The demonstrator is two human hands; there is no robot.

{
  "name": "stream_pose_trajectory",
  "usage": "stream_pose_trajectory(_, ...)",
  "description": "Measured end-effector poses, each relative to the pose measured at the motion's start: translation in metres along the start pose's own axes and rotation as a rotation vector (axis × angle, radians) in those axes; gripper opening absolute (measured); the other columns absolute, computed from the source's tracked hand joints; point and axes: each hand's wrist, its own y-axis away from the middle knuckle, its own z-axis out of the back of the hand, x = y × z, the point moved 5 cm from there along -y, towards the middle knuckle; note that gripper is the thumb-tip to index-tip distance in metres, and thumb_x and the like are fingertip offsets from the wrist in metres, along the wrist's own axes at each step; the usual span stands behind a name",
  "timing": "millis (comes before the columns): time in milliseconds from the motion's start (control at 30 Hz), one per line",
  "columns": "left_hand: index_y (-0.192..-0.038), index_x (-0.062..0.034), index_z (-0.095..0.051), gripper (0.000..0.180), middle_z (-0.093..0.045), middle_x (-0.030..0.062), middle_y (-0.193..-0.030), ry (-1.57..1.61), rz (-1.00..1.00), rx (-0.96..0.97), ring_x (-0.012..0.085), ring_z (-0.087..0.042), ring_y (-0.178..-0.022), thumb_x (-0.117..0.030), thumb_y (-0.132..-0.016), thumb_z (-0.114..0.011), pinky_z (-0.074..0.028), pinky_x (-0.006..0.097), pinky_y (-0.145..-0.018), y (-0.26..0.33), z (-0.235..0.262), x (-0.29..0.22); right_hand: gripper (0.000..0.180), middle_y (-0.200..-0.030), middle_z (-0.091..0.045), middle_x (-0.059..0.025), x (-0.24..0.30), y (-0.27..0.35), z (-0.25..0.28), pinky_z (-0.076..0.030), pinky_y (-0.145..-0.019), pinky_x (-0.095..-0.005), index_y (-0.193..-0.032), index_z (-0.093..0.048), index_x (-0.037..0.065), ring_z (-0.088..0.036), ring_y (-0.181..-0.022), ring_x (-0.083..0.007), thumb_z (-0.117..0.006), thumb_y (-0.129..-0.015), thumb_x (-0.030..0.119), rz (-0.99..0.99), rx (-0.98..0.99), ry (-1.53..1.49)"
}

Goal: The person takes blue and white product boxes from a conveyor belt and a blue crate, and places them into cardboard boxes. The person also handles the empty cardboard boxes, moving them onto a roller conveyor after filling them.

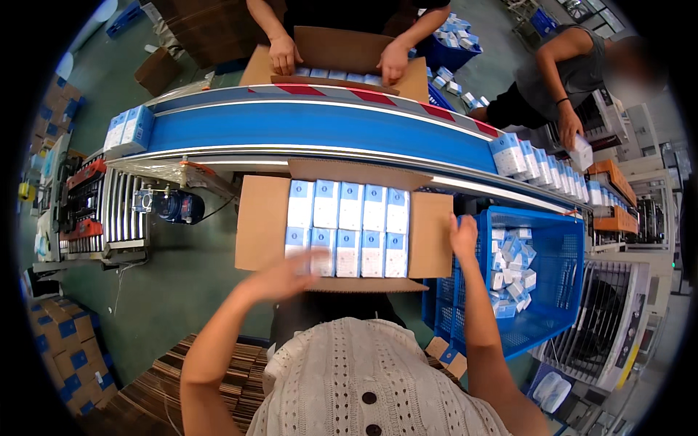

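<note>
In front of me an open cardboard carton (262, 221) holds two rows of small white-and-blue boxes (350, 211) standing side by side. My left hand (280, 276), blurred by motion, is over the carton's near left corner; its fingers reach out over the near row, apart and holding nothing. At the right side, my right hand (464, 238) is closed at the outer edge of the carton's right flap (432, 236). Its thumb and fingers are at the cardboard edge, partly hidden from view.
Beyond the carton runs a blue conveyor belt (313, 129), with boxes at both ends. Across it, a person's hands (285, 54) work in another carton (345, 47). A second person (563, 80) handles boxes at right. A blue crate (556, 291) with loose boxes stands beside me.
</note>
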Motion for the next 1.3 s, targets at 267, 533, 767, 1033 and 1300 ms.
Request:
stream_pose_trajectory(267,-0.082,-0.004,-0.065,0.051,-0.062,0.0181,-0.081,-0.871,1.121,0.207,0.0329,-0.06,-0.078,-0.045,-0.087,-0.035,-0.047,0.037,-0.071,0.208,0.072,0.164,0.042,-0.091,-0.06,-0.0214,0.091,0.06,-0.003,-0.043,-0.074,-0.0346,-0.094,-0.055,-0.004,-0.057,-0.086,-0.0335,-0.047,-0.086,0.037,0.041,0.349,-0.456)
stream_pose_trajectory(533,-0.113,0.0022,-0.05,0.051,-0.054,0.0111,-0.114,0.779,0.396,-0.656,0.0189,-0.051,-0.103,-0.041,-0.087,-0.044,-0.039,0.031,-0.087,0.061,0.058,0.156,0.047,-0.075,-0.055,-0.0194,0.143,0.068,-0.096,-0.043,-0.068,-0.0354,-0.081,-0.053,-0.004,-0.054,-0.071,-0.0309,-0.047,-0.084,0.043,0.485,0.881,-0.119)
stream_pose_trajectory(767,-0.125,-0.011,-0.04,0.063,-0.043,0.0156,-0.126,-0.456,0.085,0.356,0.0315,-0.04,-0.117,-0.021,-0.069,-0.068,-0.03,0.035,-0.098,0.01,-0.027,0.07,0.043,-0.073,-0.055,-0.0145,0.136,0.06,-0.08,-0.044,-0.064,-0.0316,-0.073,-0.05,0.001,-0.055,-0.068,-0.0212,-0.047,-0.085,0.042,0.257,0.895,-0.348)
stream_pose_trajectory(1033,-0.132,0.0017,-0.013,0.078,-0.046,0.0219,-0.118,0.176,0.44,-0.757,0.0301,-0.045,-0.11,-0.009,-0.074,-0.064,-0.034,0.033,-0.094,-0.014,-0.051,0.126,0.047,-0.07,-0.054,-0.0183,0.107,-0.056,-0.021,-0.047,-0.045,-0.0352,-0.092,-0.045,-0.005,-0.055,-0.049,-0.0278,-0.042,-0.087,0.042,-0.1,0.331,-0.592)
stream_pose_trajectory(1300,-0.131,0.0007,-0.019,0.075,-0.033,0.0229,-0.129,0.031,0.683,-0.896,0.0336,-0.032,-0.121,-0.02,-0.074,-0.063,-0.03,0.038,-0.097,0.013,-0.075,0.104,0.025,-0.094,-0.044,-0.0253,0.081,0.055,-0.074,-0.038,-0.079,-0.0475,-0.078,-0.052,-0.003,-0.045,-0.091,-0.041,-0.047,-0.084,0.02,0.386,0.287,-0.174)
